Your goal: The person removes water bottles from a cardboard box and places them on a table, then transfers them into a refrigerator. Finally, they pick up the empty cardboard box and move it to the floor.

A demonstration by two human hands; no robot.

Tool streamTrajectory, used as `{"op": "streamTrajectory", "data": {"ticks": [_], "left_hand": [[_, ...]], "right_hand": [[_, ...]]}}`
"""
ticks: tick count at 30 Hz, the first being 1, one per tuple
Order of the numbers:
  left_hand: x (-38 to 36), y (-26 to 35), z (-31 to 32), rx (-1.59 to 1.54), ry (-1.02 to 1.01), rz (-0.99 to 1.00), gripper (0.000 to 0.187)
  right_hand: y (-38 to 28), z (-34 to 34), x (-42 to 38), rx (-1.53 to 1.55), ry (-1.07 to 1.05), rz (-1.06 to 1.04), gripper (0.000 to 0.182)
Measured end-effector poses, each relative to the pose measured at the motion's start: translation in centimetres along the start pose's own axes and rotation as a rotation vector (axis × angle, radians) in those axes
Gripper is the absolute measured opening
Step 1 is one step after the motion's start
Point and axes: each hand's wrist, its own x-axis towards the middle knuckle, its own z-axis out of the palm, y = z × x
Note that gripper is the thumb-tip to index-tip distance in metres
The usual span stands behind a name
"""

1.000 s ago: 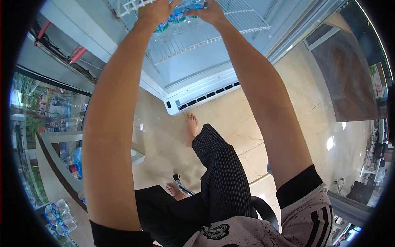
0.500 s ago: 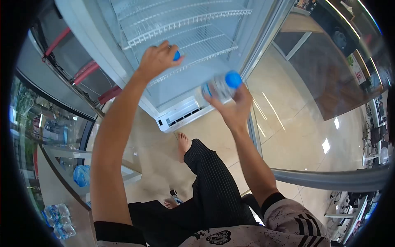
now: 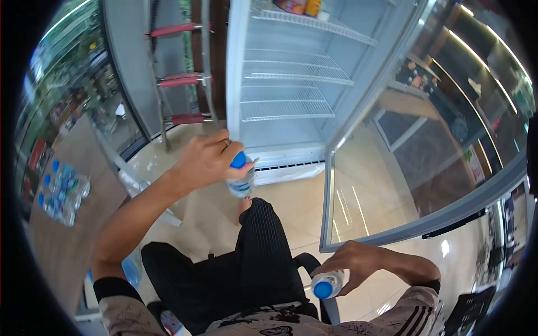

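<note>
My left hand grips a clear water bottle near its blue cap, in front of the fridge's lower edge. Down at the right, by my lap, my right hand is closed around a second clear water bottle, its blue cap facing up toward me. Before me stands an upright fridge, its glass door swung wide to the right. Its lower wire shelves hold nothing that I can see. Several capped water bottles lie on a wooden table at the left.
The wooden table runs along the left side. A ladder with red steps leans beside the fridge. Colourful packages sit on an upper shelf. Below the table is a blue plastic item. The door's frame edge stands close to my right arm.
My view has swung up and left, showing more of the table and ladder. Both hands have drawn back from the fridge; the right hand's bottle is now low by my lap.
</note>
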Motion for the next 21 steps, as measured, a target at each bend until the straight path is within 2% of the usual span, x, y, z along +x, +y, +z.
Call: {"op": "streamTrajectory", "data": {"ticks": [1,3,5,8,10,14,16,19,21], "left_hand": [[-1.0,0.8,-1.8,0.04,0.002,-0.018,0.031],[-3.0,1.8,-5.4,0.097,-0.066,-0.09,0.032],[-4.8,2.6,-9.4,0.19,-0.081,-0.103,0.032],[-7.8,4.0,-14.3,0.3,-0.038,-0.265,0.033],[-9.7,4.9,-17.3,0.367,-0.038,-0.306,0.032],[-13.6,6.7,-22.1,0.518,-0.06,-0.406,0.031],[-16.3,7.5,-23.4,0.573,-0.06,-0.459,0.032],[-19.0,8.7,-24.6,0.617,-0.084,-0.507,0.03],[-20.6,9.9,-25.0,0.669,-0.13,-0.581,0.029]], "right_hand": [[-0.6,-0.2,0.6,0.006,-0.089,-0.06,0.058],[-1.9,-0.6,1.8,-0.019,-0.139,-0.163,0.056],[-2.9,-0.6,3.1,-0.038,-0.284,-0.172,0.056],[-3.5,0.0,4.2,-0.058,-0.294,-0.29,0.055],[-3.6,0.3,4.9,-0.057,-0.298,-0.349,0.056],[-2.9,0.5,4.8,-0.117,-0.302,-0.343,0.056],[-3.7,-0.3,4.1,-0.147,-0.323,-0.234,0.053],[-2.8,-1.0,2.8,-0.069,-0.226,-0.288,0.053],[-2.5,-1.6,2.4,-0.112,-0.291,-0.265,0.053]]}}
